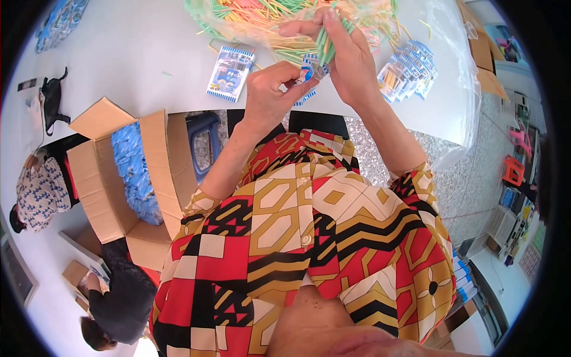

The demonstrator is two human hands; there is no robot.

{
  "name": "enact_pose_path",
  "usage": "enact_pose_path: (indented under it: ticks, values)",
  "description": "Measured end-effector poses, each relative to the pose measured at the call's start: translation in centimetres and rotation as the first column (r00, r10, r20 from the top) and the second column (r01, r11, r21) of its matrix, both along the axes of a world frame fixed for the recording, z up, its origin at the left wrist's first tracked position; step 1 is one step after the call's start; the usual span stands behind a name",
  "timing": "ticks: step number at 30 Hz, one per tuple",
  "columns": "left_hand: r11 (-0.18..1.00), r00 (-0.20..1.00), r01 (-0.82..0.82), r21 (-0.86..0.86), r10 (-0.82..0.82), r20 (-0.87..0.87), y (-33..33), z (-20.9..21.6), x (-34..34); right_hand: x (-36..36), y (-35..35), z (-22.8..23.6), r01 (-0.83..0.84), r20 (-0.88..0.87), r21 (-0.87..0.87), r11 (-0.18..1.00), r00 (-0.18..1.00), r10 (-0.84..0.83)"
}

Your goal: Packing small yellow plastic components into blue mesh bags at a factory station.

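Note:
My left hand (270,89) pinches the edge of a small blue-and-white packet (307,70) between thumb and fingers. My right hand (351,65) is closed round a bunch of thin green and pale sticks (326,44). The bunch stands over the packet, its lower ends at the packet's top; whether they are inside it I cannot tell. Beyond both hands lies a large heap of pastel straw-like sticks (262,21) on clear plastic. A blue-and-white packet (231,72) lies flat left of my left hand, and several fanned packets (407,71) lie right of my right wrist.
The white table (154,53) has its near edge just before me. At my left stands an open cardboard box (95,178) holding blue packets (135,172), beside a blue stool (204,143). Two people (44,190) work farther left. Clear plastic (455,77) hangs over the right table edge.

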State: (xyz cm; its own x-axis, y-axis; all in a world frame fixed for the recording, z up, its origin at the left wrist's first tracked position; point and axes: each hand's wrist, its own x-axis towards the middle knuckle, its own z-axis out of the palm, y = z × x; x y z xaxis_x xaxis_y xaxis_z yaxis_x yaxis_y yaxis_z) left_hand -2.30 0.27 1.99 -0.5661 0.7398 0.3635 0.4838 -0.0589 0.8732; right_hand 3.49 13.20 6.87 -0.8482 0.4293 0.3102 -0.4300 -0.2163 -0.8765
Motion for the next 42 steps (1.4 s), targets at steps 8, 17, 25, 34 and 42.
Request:
enact_pose_path:
  ticks: [8, 17, 25, 34, 42]
  values:
    - [0.999, 0.996, 0.03, 0.026, -0.027, -0.085, 0.1, -0.2, 0.0, 0.6, 0.0, 0.8, 0.135, 0.424, -0.446, 0.885, 0.902, 0.076]
    - [0.998, 0.998, 0.049, -0.03, -0.048, 0.031, 0.1, -0.1, 0.1, 1.1, -0.6, 1.1, 0.15, 0.15, 0.281, 0.948, 0.969, -0.197]
    - [0.995, 0.98, 0.055, -0.084, -0.038, 0.193, 0.0, -0.1, 0.0, 1.1, -0.2, -0.4, 0.146, 0.035, 0.73, 0.668, 0.967, -0.251]
    - [0.996, 0.985, 0.057, -0.067, -0.046, 0.165, 0.3, -0.2, -0.4, 0.6, 0.7, 0.4, -0.005, 0.28, 0.287, 0.958, 0.957, -0.078]
    - [0.998, 0.997, 0.029, 0.06, -0.025, -0.066, 0.6, -0.4, -0.4, 0.6, 0.4, 0.9, 0.052, 0.449, -0.066, 0.997, 0.893, -0.017]
